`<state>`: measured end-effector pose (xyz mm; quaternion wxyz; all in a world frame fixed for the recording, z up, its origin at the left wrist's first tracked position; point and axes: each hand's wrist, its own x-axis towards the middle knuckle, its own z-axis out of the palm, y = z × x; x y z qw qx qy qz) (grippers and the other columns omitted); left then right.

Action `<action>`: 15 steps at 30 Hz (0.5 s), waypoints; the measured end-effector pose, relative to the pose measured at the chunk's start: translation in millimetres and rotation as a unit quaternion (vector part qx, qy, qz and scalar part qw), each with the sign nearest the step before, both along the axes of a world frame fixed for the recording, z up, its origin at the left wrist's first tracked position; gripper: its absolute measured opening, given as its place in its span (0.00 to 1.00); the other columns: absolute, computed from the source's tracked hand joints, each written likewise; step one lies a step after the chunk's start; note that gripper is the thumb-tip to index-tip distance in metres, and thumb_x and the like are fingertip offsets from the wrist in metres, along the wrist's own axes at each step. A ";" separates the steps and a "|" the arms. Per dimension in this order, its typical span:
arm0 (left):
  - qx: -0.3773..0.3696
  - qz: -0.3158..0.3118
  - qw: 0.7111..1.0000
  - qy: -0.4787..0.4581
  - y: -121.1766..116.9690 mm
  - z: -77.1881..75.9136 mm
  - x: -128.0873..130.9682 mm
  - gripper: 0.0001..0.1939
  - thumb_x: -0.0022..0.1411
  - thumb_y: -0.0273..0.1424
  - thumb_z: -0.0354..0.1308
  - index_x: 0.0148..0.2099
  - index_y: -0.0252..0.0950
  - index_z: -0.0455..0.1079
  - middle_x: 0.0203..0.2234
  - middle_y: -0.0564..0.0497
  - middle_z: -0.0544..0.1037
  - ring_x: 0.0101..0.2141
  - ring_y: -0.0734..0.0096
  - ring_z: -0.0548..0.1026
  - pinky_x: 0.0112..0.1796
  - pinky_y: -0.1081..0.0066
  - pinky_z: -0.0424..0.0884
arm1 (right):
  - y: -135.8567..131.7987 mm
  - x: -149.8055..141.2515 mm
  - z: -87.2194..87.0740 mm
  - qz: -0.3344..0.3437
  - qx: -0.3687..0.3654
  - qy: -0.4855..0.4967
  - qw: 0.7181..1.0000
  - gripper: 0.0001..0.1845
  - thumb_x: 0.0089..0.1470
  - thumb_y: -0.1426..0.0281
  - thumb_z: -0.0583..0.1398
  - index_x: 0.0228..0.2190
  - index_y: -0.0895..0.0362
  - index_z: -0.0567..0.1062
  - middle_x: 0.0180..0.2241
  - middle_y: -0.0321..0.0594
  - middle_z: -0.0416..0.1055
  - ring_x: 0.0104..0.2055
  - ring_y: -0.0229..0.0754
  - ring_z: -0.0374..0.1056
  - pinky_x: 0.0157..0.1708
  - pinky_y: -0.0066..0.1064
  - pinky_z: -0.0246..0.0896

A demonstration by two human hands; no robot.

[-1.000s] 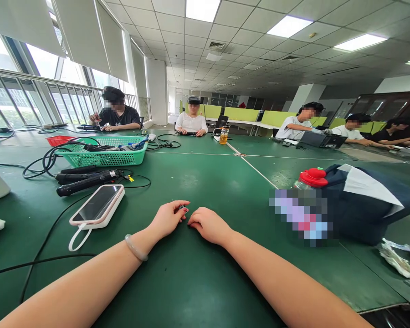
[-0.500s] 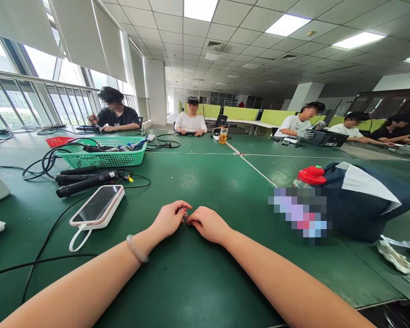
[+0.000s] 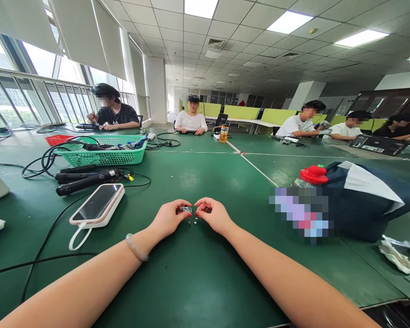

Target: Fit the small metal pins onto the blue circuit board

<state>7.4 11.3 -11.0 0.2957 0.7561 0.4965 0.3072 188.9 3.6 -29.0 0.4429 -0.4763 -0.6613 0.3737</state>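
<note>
Holding a small circuit board (image 3: pixel 187 210) by its edge in the left hand (image 3: pixel 168 218), over the green tabletop (image 3: pixel 191 278), with thumb and fingers drawn together in a pinch, presumably so as to leave much of the patterned face uncovered. Holding the right hand (image 3: pixel 214 216) opposite, just apart from the left, curled inward with thumb close to forefinger; impossible to tell whether gripping anything. On the tabletop, just below the fingertips: a tiny pale piece (image 3: pixel 196 220) and a darker fragment (image 3: pixel 189 223), perhaps so near for easy reach. Off to the left, well apart from the board: a smartphone (image 3: pixel 97 205), screen up, with a white cable (image 3: pixel 74 238) looped at its near end, perhaps for charging. Beyond, black stick-shaped devices (image 3: pixel 87 182) near a green plastic basket (image 3: pixel 104 158), likely there to gather loose gear. Over on the right, a red-lidded bottle (image 3: pixel 313 175) just beside a dark bag (image 3: pixel 362 214), probably set aside to free the space between
</note>
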 end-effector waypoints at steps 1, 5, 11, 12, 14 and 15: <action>-0.002 -0.001 1.000 -0.003 0.1 0.1 0.2 0.15 0.50 0.38 0.57 0.42 0.40 0.72 0.27 0.54 0.75 0.28 0.70 0.70 0.31 0.72 0.65 | -0.7 -0.6 0.6 0.000 0.001 0.012 1.000 0.11 0.43 0.71 0.60 0.33 0.56 0.72 0.25 0.33 0.70 0.28 0.36 0.64 0.34 0.31 0.60; -0.022 -0.014 0.999 -0.021 -1.1 1.3 1.6 0.16 0.49 0.37 0.58 0.41 0.39 0.72 0.26 0.53 0.75 0.28 0.70 0.70 0.32 0.72 0.66 | -5.9 -4.3 5.7 0.003 0.023 0.039 0.999 0.11 0.44 0.70 0.60 0.34 0.56 0.71 0.25 0.33 0.70 0.29 0.36 0.64 0.36 0.32 0.60; -0.065 -0.065 0.993 -0.074 -4.8 1.4 4.9 0.15 0.48 0.36 0.59 0.40 0.36 0.71 0.24 0.53 0.75 0.27 0.70 0.72 0.32 0.71 0.68 | -11.9 -9.9 9.4 0.013 0.072 0.042 0.996 0.11 0.46 0.71 0.59 0.36 0.55 0.72 0.26 0.33 0.70 0.31 0.37 0.65 0.39 0.33 0.59; -0.071 -0.072 0.991 -0.088 -5.0 0.8 5.5 0.16 0.48 0.36 0.60 0.39 0.36 0.70 0.24 0.53 0.75 0.27 0.70 0.73 0.32 0.71 0.68 | -12.4 -10.4 9.2 0.017 0.077 0.037 0.996 0.11 0.46 0.71 0.59 0.36 0.55 0.72 0.26 0.33 0.71 0.31 0.37 0.65 0.39 0.33 0.59; -0.081 -0.081 0.987 -0.115 -5.0 -0.6 6.2 0.16 0.47 0.36 0.61 0.38 0.35 0.70 0.24 0.53 0.75 0.27 0.70 0.73 0.33 0.70 0.68 | -12.9 -11.1 8.7 0.021 0.086 0.023 0.996 0.12 0.47 0.71 0.59 0.37 0.54 0.72 0.27 0.33 0.71 0.32 0.37 0.66 0.40 0.33 0.59; -0.085 -0.084 0.985 -0.124 -4.8 -1.2 6.4 0.16 0.47 0.36 0.61 0.38 0.35 0.69 0.24 0.53 0.75 0.27 0.70 0.73 0.33 0.70 0.68 | -13.1 -11.2 8.5 0.021 0.090 0.016 0.996 0.12 0.47 0.71 0.59 0.37 0.54 0.72 0.27 0.34 0.71 0.33 0.37 0.66 0.40 0.33 0.59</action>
